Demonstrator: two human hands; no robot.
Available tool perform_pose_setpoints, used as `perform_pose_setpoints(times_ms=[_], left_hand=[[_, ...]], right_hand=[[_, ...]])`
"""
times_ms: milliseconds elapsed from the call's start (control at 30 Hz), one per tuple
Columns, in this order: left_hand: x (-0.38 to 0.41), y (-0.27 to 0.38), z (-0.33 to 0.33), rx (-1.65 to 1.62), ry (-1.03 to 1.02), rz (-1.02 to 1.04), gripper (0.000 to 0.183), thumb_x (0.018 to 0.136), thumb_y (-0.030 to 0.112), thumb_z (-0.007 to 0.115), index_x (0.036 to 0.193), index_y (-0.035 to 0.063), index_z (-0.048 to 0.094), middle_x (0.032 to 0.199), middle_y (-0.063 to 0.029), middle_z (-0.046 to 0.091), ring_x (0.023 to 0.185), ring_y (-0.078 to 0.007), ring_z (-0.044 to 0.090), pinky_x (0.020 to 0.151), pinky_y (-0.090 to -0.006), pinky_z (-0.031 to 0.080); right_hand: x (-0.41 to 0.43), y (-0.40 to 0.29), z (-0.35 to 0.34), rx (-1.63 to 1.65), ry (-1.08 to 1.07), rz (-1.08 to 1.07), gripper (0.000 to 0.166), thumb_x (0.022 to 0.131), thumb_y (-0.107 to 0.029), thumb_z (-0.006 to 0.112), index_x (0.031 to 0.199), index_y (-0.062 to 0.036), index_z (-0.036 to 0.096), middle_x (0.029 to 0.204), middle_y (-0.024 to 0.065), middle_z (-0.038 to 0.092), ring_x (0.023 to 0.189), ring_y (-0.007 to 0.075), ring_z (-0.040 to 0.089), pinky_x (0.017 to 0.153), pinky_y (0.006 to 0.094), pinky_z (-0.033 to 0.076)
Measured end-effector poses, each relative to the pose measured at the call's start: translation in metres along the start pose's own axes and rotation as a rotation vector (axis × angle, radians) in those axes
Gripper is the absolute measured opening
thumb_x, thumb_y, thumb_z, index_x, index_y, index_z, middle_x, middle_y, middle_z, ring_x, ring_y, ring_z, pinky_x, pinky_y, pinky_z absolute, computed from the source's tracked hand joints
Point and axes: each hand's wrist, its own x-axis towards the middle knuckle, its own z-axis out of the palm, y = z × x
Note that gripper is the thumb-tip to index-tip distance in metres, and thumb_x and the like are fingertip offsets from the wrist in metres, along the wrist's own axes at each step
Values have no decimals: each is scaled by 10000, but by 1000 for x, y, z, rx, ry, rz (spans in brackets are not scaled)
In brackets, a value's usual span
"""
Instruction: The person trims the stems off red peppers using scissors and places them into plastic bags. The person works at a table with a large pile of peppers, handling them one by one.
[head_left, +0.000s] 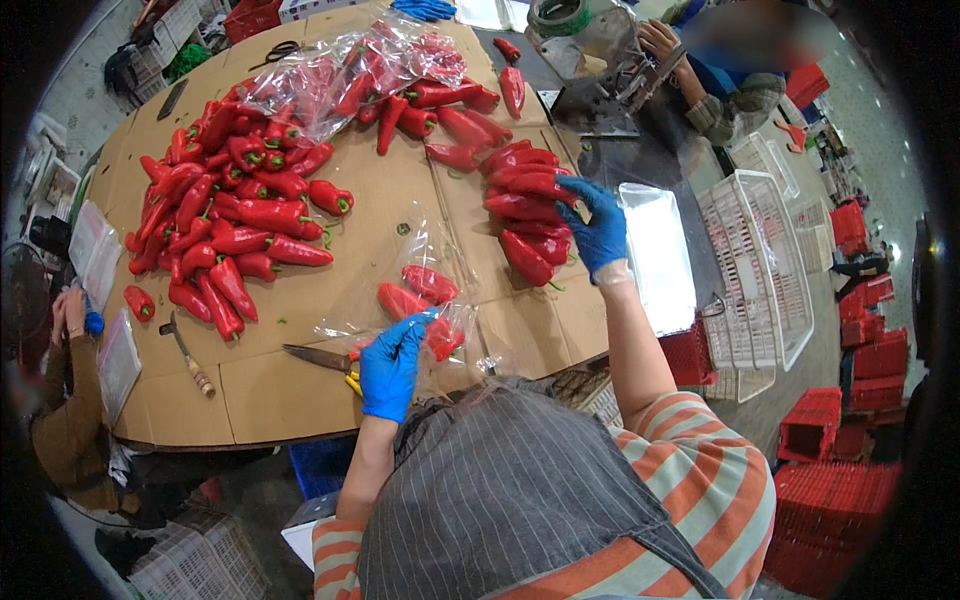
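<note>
My left hand, in a blue glove, pinches the edge of a clear plastic bag. Several red peppers lie inside that bag on the cardboard table cover. My right hand, gloved too, has thumb and fingers around the stem end of a red pepper. That pepper lies in a row of peppers at the table's right side; the nearest one has a green stem. Beside my left hand are scissors with red and yellow on the handles, partly hidden by the glove.
A large heap of red peppers covers the table's left part, with bagged peppers behind. A curved knife lies front left. Silvery sheets and a white crate stand right. A co-worker's hand is at a machine.
</note>
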Motion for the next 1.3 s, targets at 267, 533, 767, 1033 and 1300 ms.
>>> perform_pose_setpoints(times_ms=[267,533,767,1033,1300], left_hand=[[-3,4,2,52,-7,6,231,929,120,557,1105,1,649,1047,-86,686,933,-107,617,846,-250,478],[-2,20,5,163,-38,15,228,922,131,566,1111,42,657,1015,-85,697,873,-95,635,792,-253,500],[13,26,27,327,-65,194,226,890,130,599,1090,50,667,970,-127,695,851,-176,680,749,-277,513],[23,13,18,-75,93,98,226,935,115,530,1064,-11,666,1004,-100,689,907,-131,616,833,-293,481],[1,40,41,353,-16,400,241,888,125,595,1114,81,663,985,-153,675,780,-220,689,681,-298,526]], right_hand=[[13,51,9,-336,-117,53,521,716,57,666,1210,-85,581,1142,142,606,1037,289,585,890,346,476],[7,55,1,191,-112,310,426,816,-14,662,1225,-13,544,1130,105,620,1035,172,580,894,303,469],[-62,-65,-4,537,-410,601,520,906,-253,603,1331,-5,434,1288,109,517,1166,193,494,999,340,402],[-136,-79,62,977,-692,487,538,918,-199,560,1389,-32,359,1386,129,427,1287,225,391,1075,353,304],[-144,-65,71,289,-612,481,449,894,-134,548,1316,-26,442,1273,175,531,1186,303,510,987,387,411]])
